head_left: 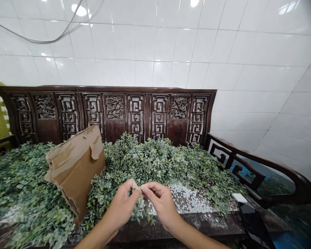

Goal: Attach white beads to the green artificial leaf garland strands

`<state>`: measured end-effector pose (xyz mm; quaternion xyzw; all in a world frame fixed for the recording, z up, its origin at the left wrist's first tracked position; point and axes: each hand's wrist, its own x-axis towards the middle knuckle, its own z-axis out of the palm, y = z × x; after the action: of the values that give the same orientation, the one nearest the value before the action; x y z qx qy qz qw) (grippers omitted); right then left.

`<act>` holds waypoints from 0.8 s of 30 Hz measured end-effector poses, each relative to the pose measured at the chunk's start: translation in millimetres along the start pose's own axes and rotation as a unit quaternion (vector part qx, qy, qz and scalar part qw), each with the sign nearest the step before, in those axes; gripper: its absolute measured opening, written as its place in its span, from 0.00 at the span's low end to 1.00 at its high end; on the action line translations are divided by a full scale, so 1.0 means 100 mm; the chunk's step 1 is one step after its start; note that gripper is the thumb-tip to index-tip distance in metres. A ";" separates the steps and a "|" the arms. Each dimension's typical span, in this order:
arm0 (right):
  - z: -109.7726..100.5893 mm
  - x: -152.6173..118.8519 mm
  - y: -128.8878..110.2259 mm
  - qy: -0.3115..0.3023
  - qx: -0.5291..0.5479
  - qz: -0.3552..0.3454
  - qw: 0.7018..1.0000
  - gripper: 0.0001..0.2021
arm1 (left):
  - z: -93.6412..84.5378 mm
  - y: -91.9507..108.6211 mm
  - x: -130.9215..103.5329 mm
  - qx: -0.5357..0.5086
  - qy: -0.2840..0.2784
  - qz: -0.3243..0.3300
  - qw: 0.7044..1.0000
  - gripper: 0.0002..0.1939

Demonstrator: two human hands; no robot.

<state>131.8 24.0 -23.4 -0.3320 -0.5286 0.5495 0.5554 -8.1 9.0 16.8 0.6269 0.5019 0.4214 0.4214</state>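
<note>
A leafy sprig (pixel 138 211) appears to be pinched between the fingertips of the left hand (pixel 123 204) and the right hand (pixel 163 204), each grip closed narrow, its leaves hanging just below. It can be judged light and springy, with small leaves easily pulled off, so it is best held by the stem. Beyond the grip, foliage (pixel 150 155) is heaped on the tabletop (pixel 204 224); white bits (pixel 189 200) are scattered to its right, and torn cardboard (pixel 80 173) is propped upright to its left.

Dark carved wooden bench (pixel 171 226) under leafy green sprigs (pixel 155 157), small white pieces (pixel 190 200) and upright torn cardboard (pixel 79 173).
</note>
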 end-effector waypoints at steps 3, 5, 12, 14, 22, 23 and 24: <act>0.00 0.00 -0.01 0.007 -0.007 -0.003 1.000 0.15 | 0.00 0.01 -0.01 0.000 0.006 0.000 1.000 0.18; 0.00 0.00 -0.01 0.009 -0.013 -0.010 1.000 0.15 | 0.01 0.01 -0.01 0.000 0.005 0.003 1.000 0.17; 0.03 -0.04 -0.01 0.016 -0.029 -0.031 0.999 0.13 | 0.01 0.04 -0.06 -0.005 0.007 0.006 1.000 0.17; 0.04 -0.03 -0.04 0.010 -0.026 -0.029 0.999 0.13 | 0.01 0.05 -0.05 -0.005 0.009 0.011 1.000 0.17; -0.47 0.25 0.32 -0.099 -0.404 -0.025 0.909 0.14 | -0.10 -0.03 0.00 -0.007 0.013 -0.065 0.998 0.20; -0.58 0.26 0.43 -0.139 -0.527 -0.013 0.838 0.13 | -0.11 -0.04 0.00 -0.003 0.019 -0.070 0.997 0.20; -0.69 0.25 0.55 -0.156 -0.565 0.001 0.810 0.09 | -0.12 -0.06 0.00 -0.002 0.023 -0.076 0.997 0.20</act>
<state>178.9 72.2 -84.8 -0.4974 -0.8251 0.1992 0.1793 -21.4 10.8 15.1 0.5761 0.5567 0.4036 0.4419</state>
